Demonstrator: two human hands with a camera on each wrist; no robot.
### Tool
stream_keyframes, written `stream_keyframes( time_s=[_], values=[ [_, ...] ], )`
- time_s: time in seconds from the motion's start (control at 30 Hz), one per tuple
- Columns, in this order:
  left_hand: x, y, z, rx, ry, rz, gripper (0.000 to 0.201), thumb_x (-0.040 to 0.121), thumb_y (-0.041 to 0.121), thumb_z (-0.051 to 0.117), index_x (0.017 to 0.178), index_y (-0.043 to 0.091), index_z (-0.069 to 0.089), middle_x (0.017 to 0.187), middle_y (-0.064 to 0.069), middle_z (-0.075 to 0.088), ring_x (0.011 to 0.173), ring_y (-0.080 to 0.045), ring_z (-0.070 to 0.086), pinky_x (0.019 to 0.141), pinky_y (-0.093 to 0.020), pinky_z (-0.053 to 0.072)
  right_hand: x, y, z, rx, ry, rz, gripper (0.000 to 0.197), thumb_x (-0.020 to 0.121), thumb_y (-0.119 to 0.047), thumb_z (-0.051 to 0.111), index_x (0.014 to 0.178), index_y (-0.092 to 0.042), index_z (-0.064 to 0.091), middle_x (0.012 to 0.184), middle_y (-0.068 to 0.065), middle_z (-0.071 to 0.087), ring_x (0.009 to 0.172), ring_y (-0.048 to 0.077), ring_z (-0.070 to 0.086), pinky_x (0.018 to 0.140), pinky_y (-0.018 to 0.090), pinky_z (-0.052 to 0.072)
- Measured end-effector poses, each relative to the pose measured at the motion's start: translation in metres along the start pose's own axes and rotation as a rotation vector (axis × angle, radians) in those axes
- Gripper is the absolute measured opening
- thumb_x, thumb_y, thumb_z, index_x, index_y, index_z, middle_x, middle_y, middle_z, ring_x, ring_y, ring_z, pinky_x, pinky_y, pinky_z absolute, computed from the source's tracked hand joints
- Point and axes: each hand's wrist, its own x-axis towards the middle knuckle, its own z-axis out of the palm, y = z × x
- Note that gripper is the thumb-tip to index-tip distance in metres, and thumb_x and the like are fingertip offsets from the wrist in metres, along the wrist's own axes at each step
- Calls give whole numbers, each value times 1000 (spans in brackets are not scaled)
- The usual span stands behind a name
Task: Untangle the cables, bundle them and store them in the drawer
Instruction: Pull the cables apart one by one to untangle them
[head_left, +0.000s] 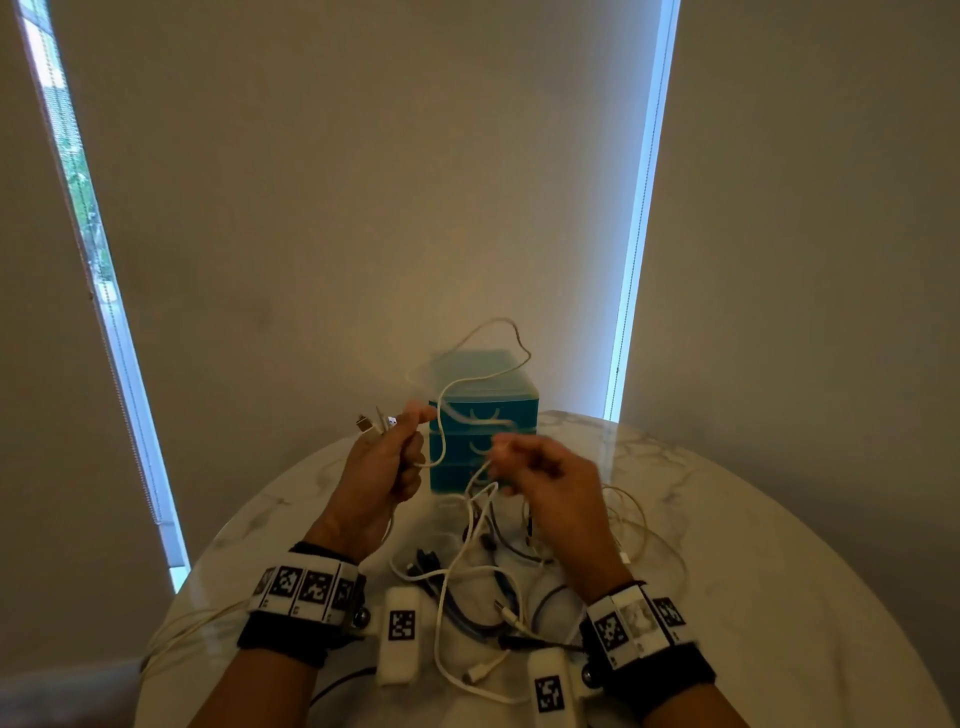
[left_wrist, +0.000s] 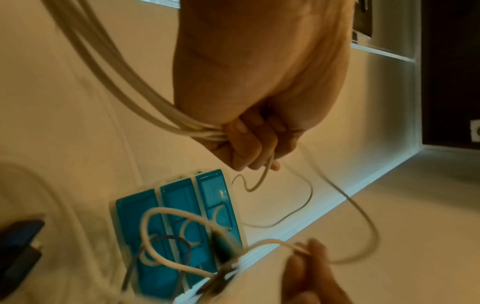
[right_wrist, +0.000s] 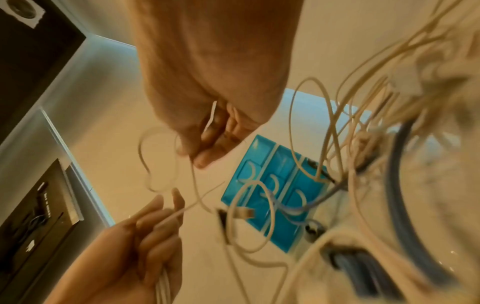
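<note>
My left hand (head_left: 382, 467) gripping folded white cable (head_left: 467, 384) strands, my right hand (head_left: 540, 475) pinching the same thin looping cable, tangled white and dark cables (head_left: 478, 587) on table (head_left: 753, 545), teal drawer unit (head_left: 483, 415) behind

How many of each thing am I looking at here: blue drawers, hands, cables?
Blue drawers: 3
Hands: 2, the left hand and the right hand, both holding cables
Cables: too tangled to count
Total counted: 5
</note>
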Motion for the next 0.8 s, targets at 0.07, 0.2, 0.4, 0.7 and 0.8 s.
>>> stream_keyframes(
  time_s=[0.07, 0.2, 0.4, 0.7, 0.8],
  values=[
    [-2, -2, 1, 65, -24, -10, 43, 108, 44, 55, 127, 9, 71, 63, 6, 33, 51, -7, 23, 48, -24, 17, 7, -7, -13, 313, 167, 72, 22, 98, -17, 74, 118, -7, 77, 107, 9, 82, 100, 20, 79, 82, 26, 63],
    [-10, 2, 6, 222, -117, 11, 41, 102, 54, 62, 113, 20, 81, 66, 3, 27, 55, -11, 20, 50, -29, 16, 9, -10, -27, 739, 312, 220, 24, 101, -12, 68, 122, 0, 72, 118, 16, 79, 108, 24, 78, 85, 24, 64],
    [-23, 0, 24, 484, -205, 37, 23, 96, 44, 75, 114, 32, 82, 68, 13, 66, 45, -1, 43, 44, -20, 31, 5, -9, -22, 853, 180, 349, 28, 106, -13, 61, 129, 2, 67, 125, 19, 76, 117, 24, 75, 89, 26, 64],
    [-25, 7, 29, 529, -17, 146, 34, 105, 45, 61, 99, 19, 82, 53, 11, 65, 48, 10, 54, 56, -15, 37, 7, 2, -20, 569, 136, 480, 31, 102, -24, 69, 119, 1, 70, 113, 20, 80, 96, 23, 80, 74, 23, 66],
    [-18, 4, 22, 392, 121, 157, 38, 104, 45, 63, 87, 15, 79, 46, 17, 54, 44, 3, 48, 56, -28, 35, 1, -8, -19, 131, -18, 567, 59, 96, -67, 59, 97, -8, 69, 72, 11, 75, 53, 13, 65, 46, 21, 48]
  ],
)
